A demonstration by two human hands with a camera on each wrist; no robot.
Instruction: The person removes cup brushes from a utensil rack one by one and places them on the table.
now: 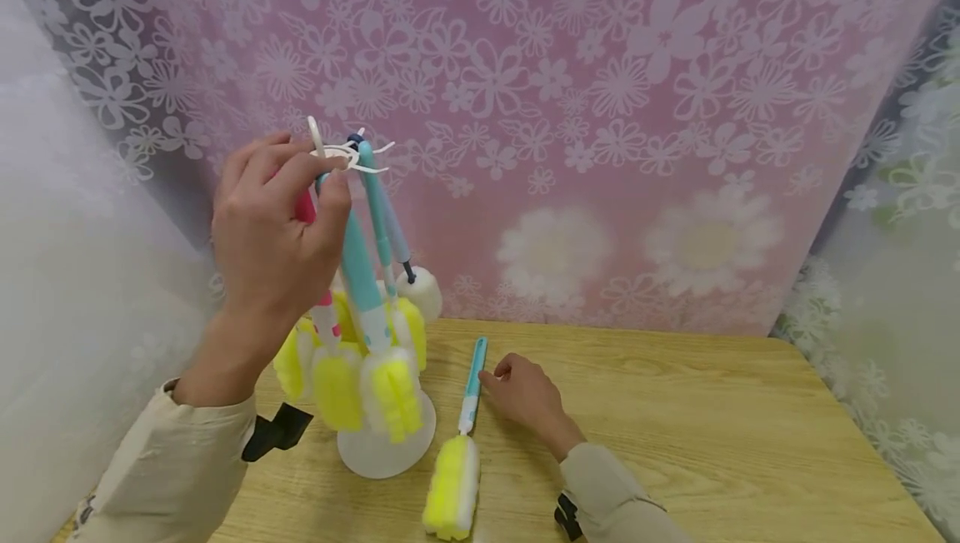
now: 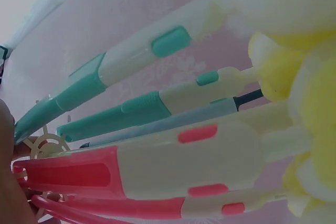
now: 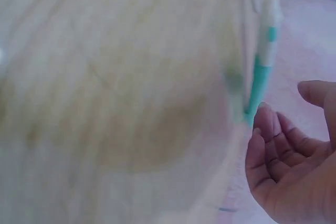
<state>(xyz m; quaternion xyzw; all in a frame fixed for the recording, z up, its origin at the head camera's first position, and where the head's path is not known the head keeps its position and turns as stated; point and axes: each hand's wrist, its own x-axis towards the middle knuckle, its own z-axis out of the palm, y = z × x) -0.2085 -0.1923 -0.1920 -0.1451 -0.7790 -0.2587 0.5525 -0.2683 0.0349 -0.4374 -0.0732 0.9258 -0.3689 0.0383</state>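
My left hand (image 1: 277, 226) pinches the white hooked top (image 1: 341, 153) of a brush stand, thumb and forefinger at its ring. Several sponge brushes with teal, pink and grey-blue handles hang from it; a teal-handled brush (image 2: 126, 114) and a pink-handled brush (image 2: 73, 177) show close up in the left wrist view. The stand's round white base (image 1: 386, 451) is on the table. To its right lies a teal-handled sponge brush (image 1: 453, 485) with a yellow-and-white head. My right hand (image 1: 525, 397) is beside that brush's handle, fingers loosely bent and thumb apart; whether the fingertips touch it I cannot tell.
A wood-grain table (image 1: 675, 435) stretches to the right of my right hand. Behind it hangs a pink floral curtain (image 1: 465, 110), with pale sheer fabric on both sides. A white-headed brush (image 1: 420, 293) hangs at the stand's rear.
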